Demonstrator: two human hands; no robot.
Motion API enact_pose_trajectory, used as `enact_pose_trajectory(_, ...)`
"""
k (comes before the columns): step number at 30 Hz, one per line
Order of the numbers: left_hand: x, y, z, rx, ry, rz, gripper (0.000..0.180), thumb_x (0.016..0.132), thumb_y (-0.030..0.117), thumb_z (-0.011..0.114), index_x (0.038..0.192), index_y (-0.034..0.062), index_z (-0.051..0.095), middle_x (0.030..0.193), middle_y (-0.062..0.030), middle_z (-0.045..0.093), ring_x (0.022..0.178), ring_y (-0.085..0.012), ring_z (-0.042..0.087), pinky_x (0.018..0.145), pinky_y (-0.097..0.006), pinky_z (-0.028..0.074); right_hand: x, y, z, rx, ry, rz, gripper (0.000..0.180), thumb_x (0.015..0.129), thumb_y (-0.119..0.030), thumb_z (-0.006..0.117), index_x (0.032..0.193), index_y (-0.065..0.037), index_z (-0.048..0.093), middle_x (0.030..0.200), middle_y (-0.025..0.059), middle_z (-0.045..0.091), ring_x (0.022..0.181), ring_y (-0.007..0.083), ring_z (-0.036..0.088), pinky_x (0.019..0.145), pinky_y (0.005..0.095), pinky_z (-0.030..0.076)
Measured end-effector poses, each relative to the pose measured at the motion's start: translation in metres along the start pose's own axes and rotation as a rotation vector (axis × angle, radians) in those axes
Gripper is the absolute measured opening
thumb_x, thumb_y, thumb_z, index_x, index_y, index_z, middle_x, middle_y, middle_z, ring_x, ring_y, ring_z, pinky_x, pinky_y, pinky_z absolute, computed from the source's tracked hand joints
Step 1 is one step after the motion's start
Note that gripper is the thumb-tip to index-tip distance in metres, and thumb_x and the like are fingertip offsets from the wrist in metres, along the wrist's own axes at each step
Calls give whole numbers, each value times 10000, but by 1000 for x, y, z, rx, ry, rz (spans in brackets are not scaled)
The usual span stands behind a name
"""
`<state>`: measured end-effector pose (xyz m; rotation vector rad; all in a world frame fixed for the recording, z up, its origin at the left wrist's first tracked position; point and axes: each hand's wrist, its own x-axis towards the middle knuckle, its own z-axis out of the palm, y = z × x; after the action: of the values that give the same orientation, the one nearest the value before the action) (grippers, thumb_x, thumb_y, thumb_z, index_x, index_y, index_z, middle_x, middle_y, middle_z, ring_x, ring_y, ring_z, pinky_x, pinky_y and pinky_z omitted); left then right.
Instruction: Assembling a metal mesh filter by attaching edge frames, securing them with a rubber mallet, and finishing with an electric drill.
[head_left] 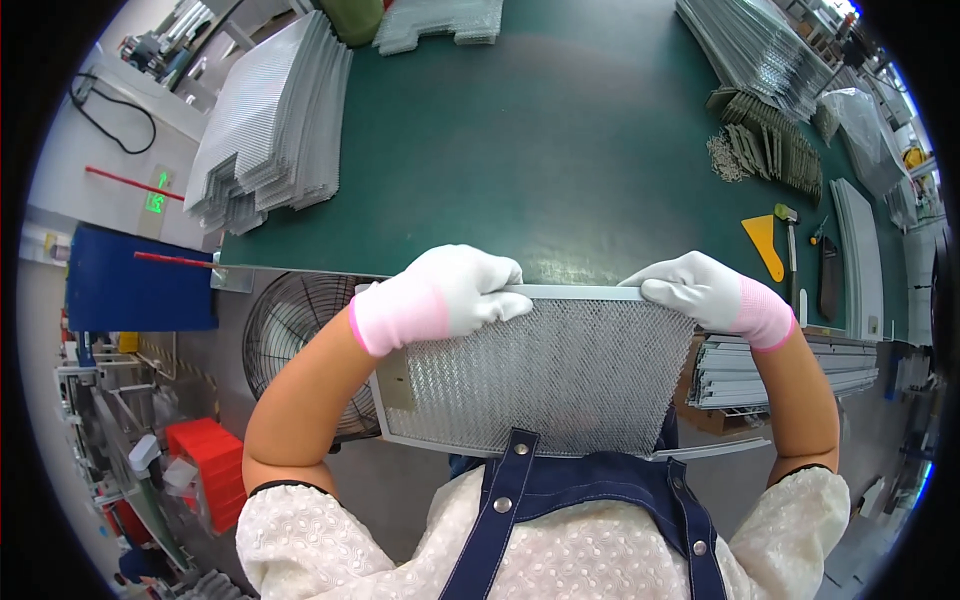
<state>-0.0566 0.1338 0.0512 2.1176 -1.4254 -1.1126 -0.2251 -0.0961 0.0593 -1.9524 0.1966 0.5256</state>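
Note:
A rectangular metal mesh panel (540,380) with a pale metal frame leans between my body and the front edge of the green table (560,150). Gloved in white with a pink cuff, my left hand (445,295) is closed on the left part of the panel's upper frame strip. My right hand (705,290), in a matching glove, grips the same strip near its right end, thumb along the edge. A flat beige plate shows at the panel's left side. The lower edge rests against my dark blue apron (580,490).
Stacked mesh sheets stand at the left (270,120) and far right (760,60). Small metal pieces (775,145), a yellow scraper (763,248), a hammer (791,250) and white panels (858,255) lie at right. Below are a fan (290,325), a red bin (205,465) and metal profiles (735,378).

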Motion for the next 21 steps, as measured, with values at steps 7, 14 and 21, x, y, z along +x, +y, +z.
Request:
enact_pose_trajectory(7,22,9,25,80,134,159,307,896,339,529,858,38,577,665,-123,606,645,-291,619,620,-386,473,7,2,1,-105,-3,-48,320,936,-203,465,1162,-14,590,966,147,661,877,202,615,832,307,465)
enact_pose_trajectory(14,35,14,26,3,77,94,305,850,324,602,865,19,600,657,-121,596,617,-249,605,601,-350,463,-1,13,-2,-186,-12,-123,363,886,-106,520,1244,-48,536,977,165,651,859,217,618,798,316,471)
enact_pose_trajectory(21,32,10,24,-160,6,102,295,832,264,634,972,5,612,684,-93,604,633,-167,593,606,-299,460,-13,22,5,-171,104,-259,358,872,-75,532,1229,-86,557,959,151,651,808,241,626,768,317,480)
